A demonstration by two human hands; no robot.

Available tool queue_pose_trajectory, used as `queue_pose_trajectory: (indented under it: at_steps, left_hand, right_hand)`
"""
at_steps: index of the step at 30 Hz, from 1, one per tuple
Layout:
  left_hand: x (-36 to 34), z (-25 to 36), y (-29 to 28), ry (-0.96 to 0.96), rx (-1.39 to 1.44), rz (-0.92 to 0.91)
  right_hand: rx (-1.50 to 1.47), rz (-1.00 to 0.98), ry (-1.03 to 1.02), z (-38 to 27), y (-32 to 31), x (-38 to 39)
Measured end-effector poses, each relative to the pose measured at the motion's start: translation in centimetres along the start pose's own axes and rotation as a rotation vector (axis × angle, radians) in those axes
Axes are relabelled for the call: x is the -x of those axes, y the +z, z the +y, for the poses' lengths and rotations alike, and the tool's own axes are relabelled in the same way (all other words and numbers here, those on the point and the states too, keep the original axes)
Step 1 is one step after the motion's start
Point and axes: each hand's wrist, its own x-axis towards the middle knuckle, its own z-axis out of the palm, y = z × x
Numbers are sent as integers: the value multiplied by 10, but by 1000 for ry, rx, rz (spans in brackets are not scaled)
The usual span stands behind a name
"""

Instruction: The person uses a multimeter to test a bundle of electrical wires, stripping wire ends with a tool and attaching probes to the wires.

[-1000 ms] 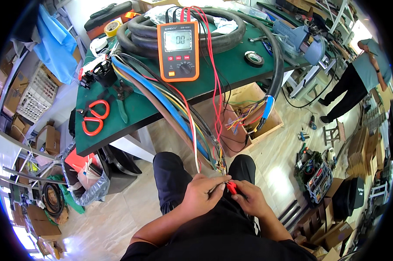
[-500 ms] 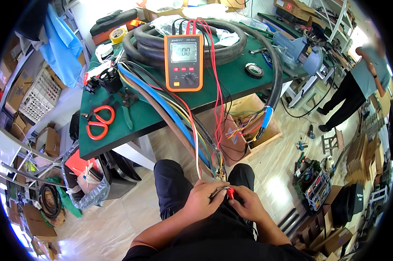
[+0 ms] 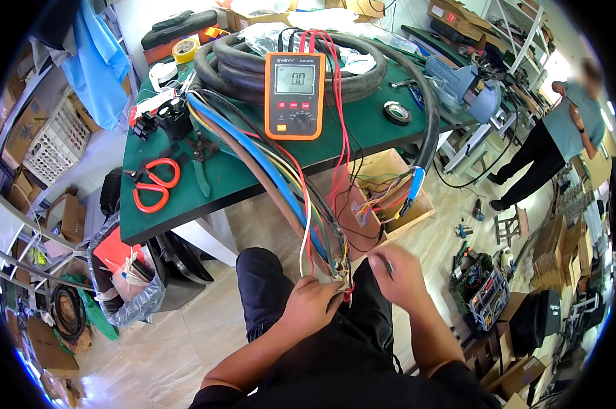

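Left hand [image 3: 312,305], closed around the loose ends of the wire bundle [image 3: 274,174] just above the seated person's lap, fingers pinching the stripped tips together with a red probe tip [image 3: 348,294]. Right hand [image 3: 401,275], raised just beside the left and blurred; it appears curled around a thin dark probe, though the grip cannot be told for certain. The bundle, of blue, brown, yellow, green and white conductors, runs up from the hands and over the edge of the green surface [image 3: 239,180], where it joins a coil of thick black cable [image 3: 239,61].

An orange multimeter [image 3: 294,95] stands propped against the coil, facing the person; its red test leads [image 3: 338,129] hang down off the surface toward the hands. Red-handled scissors [image 3: 154,184] lie on the surface left of the bundle, a roll of black tape [image 3: 396,112] to the right, and a blue vise [image 3: 468,88] at the far corner. A wooden box [image 3: 389,194] holding another cable end sits on the floor beneath. A second person [image 3: 546,146] stands well apart at right.

Step in hand, as judged: probing individual conductors at the bundle's end. The next move would call for steadying one bare tip against the probe while keeping neighbouring strands apart.
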Motion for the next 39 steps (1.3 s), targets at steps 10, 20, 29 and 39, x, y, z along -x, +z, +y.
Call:
queue_pose_trajectory:
  at_steps: [10,20,29,39]
  left_hand:
    - [6,-7,-2,20,8,-36]
    - [-11,-6,-25,219,-181,-109]
    - [-199,-60,-143,122,-370,658]
    - [-223,-83,-134,-125,-532,361]
  right_hand:
    - [426,203,-68,-46,64,-205]
    - [564,279,-226,-21,83,-229]
    - [640,235,-256,-18,78,-232]
    - [776,257,-422,-13,74,-236]
